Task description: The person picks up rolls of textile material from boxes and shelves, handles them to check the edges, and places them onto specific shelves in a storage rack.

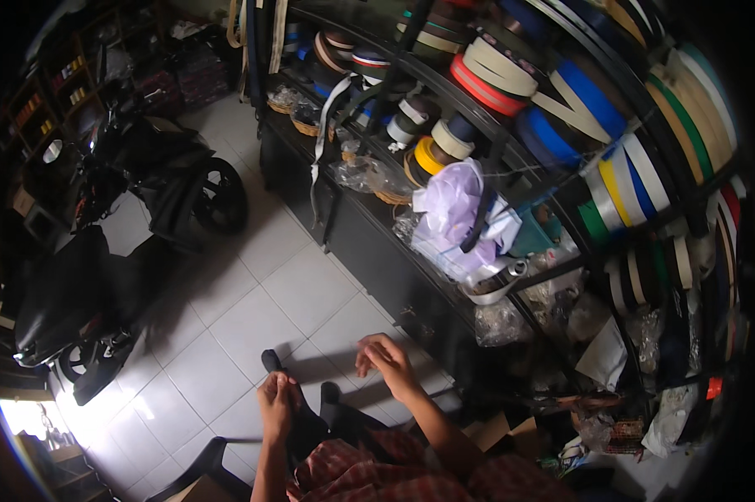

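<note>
Above my lap, my left hand (277, 397) is closed, its thumb and fingertips pressed together. Whatever it holds, if anything, is too small to make out. To its right, my right hand (386, 365) hangs in the air with loosely bent fingers apart and nothing visible in them. The two hands do not touch. Below them is the red checked cloth (361, 464) of my clothing, and my dark shoes (331, 391) show on the tiles beyond.
A black shelf rack (377, 289) on the right carries rolls of coloured webbing (495, 79), small baskets (310, 127) and a lilac plastic bag (451, 205). A light strap (321, 138) dangles from it. Motorcycles (143, 180) stand left on the tiled floor (252, 314). Cardboard (499, 433) lies lower right.
</note>
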Demonstrator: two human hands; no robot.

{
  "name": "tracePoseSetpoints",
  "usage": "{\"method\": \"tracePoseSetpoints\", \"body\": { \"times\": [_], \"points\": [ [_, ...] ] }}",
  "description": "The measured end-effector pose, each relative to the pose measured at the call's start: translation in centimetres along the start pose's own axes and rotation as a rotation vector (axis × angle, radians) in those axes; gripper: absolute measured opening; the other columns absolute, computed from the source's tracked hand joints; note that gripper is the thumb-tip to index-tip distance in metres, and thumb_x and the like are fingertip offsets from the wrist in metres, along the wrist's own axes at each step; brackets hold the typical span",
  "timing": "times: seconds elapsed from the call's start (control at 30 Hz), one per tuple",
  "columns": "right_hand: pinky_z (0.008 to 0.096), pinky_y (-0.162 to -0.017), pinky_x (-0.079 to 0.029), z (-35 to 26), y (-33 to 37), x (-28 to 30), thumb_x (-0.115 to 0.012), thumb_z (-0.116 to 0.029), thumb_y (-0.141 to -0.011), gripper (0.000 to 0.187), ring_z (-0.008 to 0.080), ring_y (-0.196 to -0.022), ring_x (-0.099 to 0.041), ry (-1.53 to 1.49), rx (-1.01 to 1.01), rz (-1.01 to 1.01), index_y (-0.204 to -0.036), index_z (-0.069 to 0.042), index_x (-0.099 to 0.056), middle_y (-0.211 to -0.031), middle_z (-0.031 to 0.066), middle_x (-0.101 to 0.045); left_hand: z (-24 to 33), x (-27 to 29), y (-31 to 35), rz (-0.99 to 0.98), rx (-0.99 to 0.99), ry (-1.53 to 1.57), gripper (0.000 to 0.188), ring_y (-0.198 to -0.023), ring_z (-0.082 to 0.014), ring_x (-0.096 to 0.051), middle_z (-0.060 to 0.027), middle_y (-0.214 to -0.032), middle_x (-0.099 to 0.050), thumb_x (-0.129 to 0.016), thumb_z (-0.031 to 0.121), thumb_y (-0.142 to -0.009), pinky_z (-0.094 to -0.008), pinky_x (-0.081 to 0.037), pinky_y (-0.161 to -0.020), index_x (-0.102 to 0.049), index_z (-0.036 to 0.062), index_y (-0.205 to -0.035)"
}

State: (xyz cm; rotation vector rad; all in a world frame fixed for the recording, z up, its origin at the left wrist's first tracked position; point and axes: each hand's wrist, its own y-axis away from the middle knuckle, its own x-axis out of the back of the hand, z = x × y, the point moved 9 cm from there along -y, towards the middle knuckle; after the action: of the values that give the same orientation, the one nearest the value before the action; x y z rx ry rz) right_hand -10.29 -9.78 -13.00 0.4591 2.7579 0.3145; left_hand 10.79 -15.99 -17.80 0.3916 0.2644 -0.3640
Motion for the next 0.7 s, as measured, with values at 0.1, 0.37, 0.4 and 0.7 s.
{"method": "tracePoseSetpoints", "body": {
  "times": [0.1, 0.37, 0.4, 0.7],
  "points": [
    [0.03, -0.066, -0.048, 0.8, -2.3, 0.4, -0.043, -0.027, -0.101, 0.033, 0.0166, -0.066, -0.058, 0.058, -0.093, 0.004, -0.102, 0.002, -0.058, -0.071, 0.0093, -0.057, 0.7, 0.5, -3.6, -0.001, -0.021, -0.09, 0.032, -0.045, -0.0079, -0.04, 0.0003, -0.053, -0.043, -0.043, 0.029, -0.101, -0.0237, -0.032, -0.043, -0.049, 0.0066, -0.079],
    [0.0359, -0.077, -0.048, -4.6, -6.6, -4.9, -0.033, -0.042, -0.101, 0.054, 0.0192, -0.072, -0.058, -0.081, -0.044, -0.203, -0.109, 0.004, -0.059, -0.075, 0.0095, -0.058, 6.2, -1.9, -12.5, -0.35, 0.081, -0.053, 0.039, -0.044, -0.0107, -0.041, -0.002, -0.054, -0.045, -0.035, 0.035, -0.103, -0.026, -0.035, -0.045, -0.047, 0.0069, -0.08],
    [0.0354, -0.08, -0.047, -4.3, -7.4, -3.9, -0.036, -0.04, -0.101, 0.049, 0.0182, -0.076, -0.058, 0.034, -0.038, -0.073, -0.111, 0.003, -0.058, -0.079, 0.0087, -0.059, 6.7, -2.0, -13.5, -0.353, 0.1, -0.04, 0.046, -0.044, -0.0096, -0.038, -0.0006, -0.052, -0.042, -0.036, 0.04, -0.102, -0.0259, -0.033, -0.044, -0.046, 0.0079, -0.071],
    [0.042, -0.083, -0.051, 1.2, -1.2, 1.4, -0.045, -0.033, -0.099, 0.042, 0.0186, -0.08, -0.06, -0.363, 0.052, 0.546, -0.107, 0.005, -0.058, -0.08, 0.0077, -0.06, 8.2, -8.9, -19.5, -0.709, 0.103, -0.216, 0.055, -0.044, -0.0071, -0.034, 0.0014, -0.048, -0.038, -0.041, 0.042, -0.101, -0.0253, -0.029, -0.043, -0.045, 0.0079, -0.058]
  ]
}}
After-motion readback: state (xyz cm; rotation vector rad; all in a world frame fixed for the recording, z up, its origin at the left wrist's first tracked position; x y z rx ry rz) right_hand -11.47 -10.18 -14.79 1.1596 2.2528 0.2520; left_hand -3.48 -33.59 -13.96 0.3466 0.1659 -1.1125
